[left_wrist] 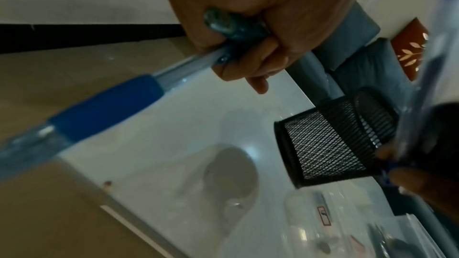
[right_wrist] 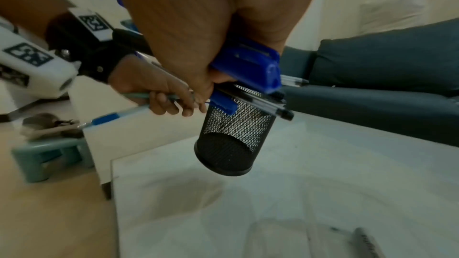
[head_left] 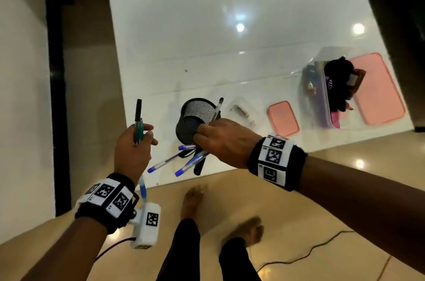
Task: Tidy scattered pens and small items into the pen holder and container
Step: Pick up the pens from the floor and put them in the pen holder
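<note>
Several blue-capped pens (head_left: pixel 184 161) fan out loosely below the right hand (head_left: pixel 220 140) at the middle of the head view, while its fingers also curl round the rim of the black mesh pen holder (head_left: pixel 195 119), held tilted above the white table (head_left: pixel 207 39). A pen could slide free, since one hand grips both loads. The left hand (head_left: pixel 133 149), at the centre left, has its fingers clamped on a few pens (head_left: pixel 138 124) pointing up. At the right edge sit the clear container (head_left: pixel 322 96) and two pink lids (head_left: pixel 377 89). Only the right wrist view shows the holder's closed base lifted off the table; only the left wrist view shows a blue-grip pen (left_wrist: pixel 104 109) jutting backward from the fist.
</note>
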`<state>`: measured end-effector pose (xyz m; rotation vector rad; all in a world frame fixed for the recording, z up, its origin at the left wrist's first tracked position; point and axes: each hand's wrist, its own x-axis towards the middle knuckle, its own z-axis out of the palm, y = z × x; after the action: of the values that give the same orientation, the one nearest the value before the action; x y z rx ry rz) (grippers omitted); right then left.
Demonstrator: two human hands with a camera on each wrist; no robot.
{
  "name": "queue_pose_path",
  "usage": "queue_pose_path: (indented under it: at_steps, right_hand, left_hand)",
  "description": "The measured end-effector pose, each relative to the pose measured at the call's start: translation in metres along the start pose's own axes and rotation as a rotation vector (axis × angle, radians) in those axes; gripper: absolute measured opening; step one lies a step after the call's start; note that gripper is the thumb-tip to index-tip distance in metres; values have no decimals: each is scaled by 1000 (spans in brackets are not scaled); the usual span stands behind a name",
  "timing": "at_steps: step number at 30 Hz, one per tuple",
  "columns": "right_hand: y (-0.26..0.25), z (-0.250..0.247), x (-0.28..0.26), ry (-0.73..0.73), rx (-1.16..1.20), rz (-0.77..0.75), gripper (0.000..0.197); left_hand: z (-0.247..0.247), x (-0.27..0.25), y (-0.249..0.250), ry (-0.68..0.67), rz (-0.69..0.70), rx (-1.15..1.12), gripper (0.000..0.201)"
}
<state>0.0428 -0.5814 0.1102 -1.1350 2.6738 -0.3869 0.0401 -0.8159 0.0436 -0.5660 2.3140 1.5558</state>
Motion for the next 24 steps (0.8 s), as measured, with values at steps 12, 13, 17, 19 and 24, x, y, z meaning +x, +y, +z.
queue_pose_path:
  at_steps: [12,13,17,19,24]
  right_hand:
    - [-20,37,12,-166,99,90,13]
    - [-22,36,10,-121,140,112,15]
    - [-25,29,-1,234,411,270,20]
    - [-25,26,-4,402,551,443,21]
    - [-37,12,9,612,1111,935,11]
  left_hand:
    - [-31,-5,19,15,57,-129,12]
    - [-29,-4,26,5,67,-146,12]
    - [-26,2,49,-10,101,-198,13]
    - [-26,4,56,-11,113,-211,13]
    - [-25,4,55,-12,100,-202,13]
